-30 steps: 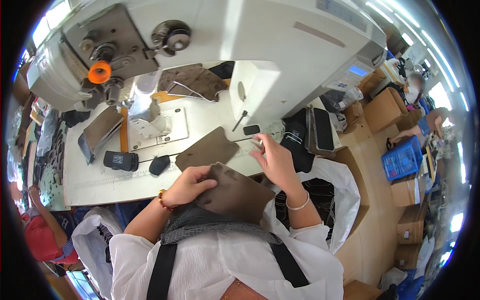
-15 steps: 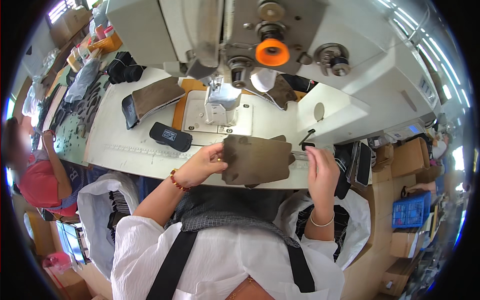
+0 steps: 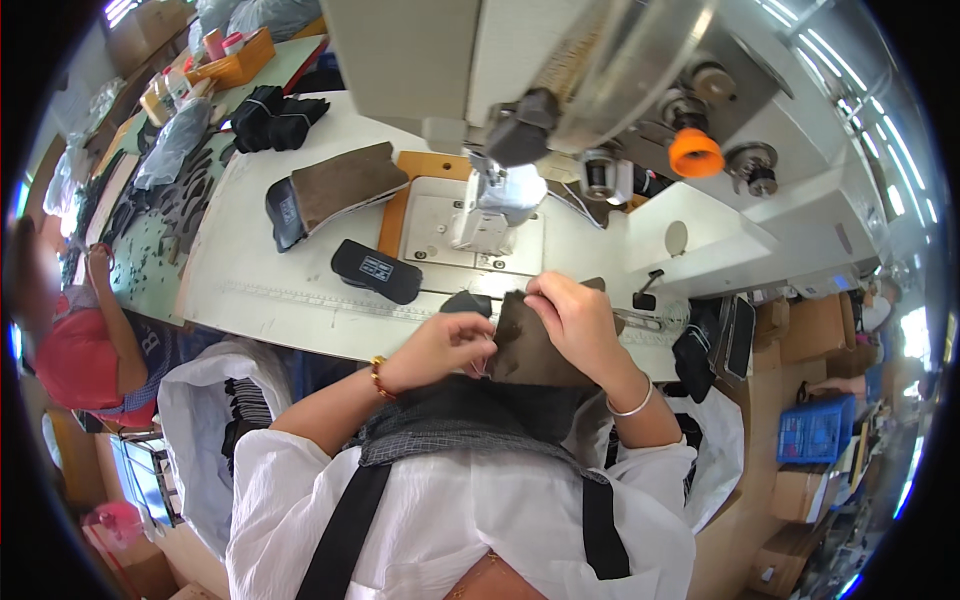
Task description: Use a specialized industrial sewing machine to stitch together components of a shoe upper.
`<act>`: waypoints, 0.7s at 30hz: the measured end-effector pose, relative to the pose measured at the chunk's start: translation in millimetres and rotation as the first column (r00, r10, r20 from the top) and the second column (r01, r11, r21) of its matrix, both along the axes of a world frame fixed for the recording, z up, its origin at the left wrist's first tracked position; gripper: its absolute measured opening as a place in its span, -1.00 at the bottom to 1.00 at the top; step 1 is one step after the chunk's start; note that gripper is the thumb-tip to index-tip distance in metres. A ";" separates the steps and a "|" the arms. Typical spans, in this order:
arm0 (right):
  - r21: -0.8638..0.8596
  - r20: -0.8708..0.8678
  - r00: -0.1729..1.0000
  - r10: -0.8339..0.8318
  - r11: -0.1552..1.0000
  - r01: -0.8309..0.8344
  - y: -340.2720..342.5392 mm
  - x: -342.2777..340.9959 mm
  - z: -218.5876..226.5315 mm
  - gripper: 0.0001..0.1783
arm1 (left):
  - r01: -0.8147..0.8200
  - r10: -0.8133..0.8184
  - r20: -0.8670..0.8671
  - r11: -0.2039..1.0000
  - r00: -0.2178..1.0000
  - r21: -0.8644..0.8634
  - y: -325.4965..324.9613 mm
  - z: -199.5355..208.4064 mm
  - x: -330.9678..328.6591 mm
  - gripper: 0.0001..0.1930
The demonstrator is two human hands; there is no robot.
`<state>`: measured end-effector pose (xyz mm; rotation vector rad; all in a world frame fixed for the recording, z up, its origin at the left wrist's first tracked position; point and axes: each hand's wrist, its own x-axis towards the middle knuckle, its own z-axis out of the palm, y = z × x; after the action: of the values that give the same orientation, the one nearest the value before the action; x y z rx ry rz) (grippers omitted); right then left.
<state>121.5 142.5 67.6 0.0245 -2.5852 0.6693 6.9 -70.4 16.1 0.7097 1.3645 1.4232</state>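
Observation:
A flat brown piece of material (image 3: 540,352) with a notched edge lies at the table's front edge, partly over my dark apron. My right hand (image 3: 580,315) is closed, with thumb and fingers pinching at the piece's upper left corner. Beside its left edge, my left hand (image 3: 440,350) is closed too, fingertips pressed together; what they hold, if anything, is too small to make out. Just beyond the left fingers sits a small dark rounded piece (image 3: 467,303). Behind them stands the sewing machine's needle and presser area (image 3: 485,225).
A black pad with a pale label (image 3: 376,271) and a stack of brown pieces (image 3: 345,188) lie left of the machine plate. Black tied bundles (image 3: 275,120) sit farther back. White sacks (image 3: 205,400) flank me. Another person (image 3: 95,350) works at the left.
My right hand has moved left across the brown piece to its upper left corner. The left hand has let go of that edge. The view has shifted, so the machine appears farther right.

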 end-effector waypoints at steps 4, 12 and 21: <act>0.244 -0.029 0.999 0.031 0.969 -0.023 -11.2 -0.8 -4.3 -0.87 | 0.052 -0.073 -0.395 0.997 0.916 -0.063 -13.5 0.6 6.8 -0.89; 0.148 -0.033 0.999 0.018 0.989 -0.012 24.0 -12.0 23.4 -0.80 | -0.131 0.189 -0.981 0.972 -0.041 0.193 -76.4 39.9 -91.5 -0.88; 0.040 -0.045 0.974 0.223 0.974 -0.222 30.0 -41.1 54.5 -0.77 | -0.082 -0.131 -0.991 0.988 -0.018 -0.129 -78.6 47.5 -122.0 -0.71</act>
<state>80.4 172.4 122.2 0.3427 -2.5684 0.6934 -115.1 -149.0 63.7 1.9008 2.5117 0.4773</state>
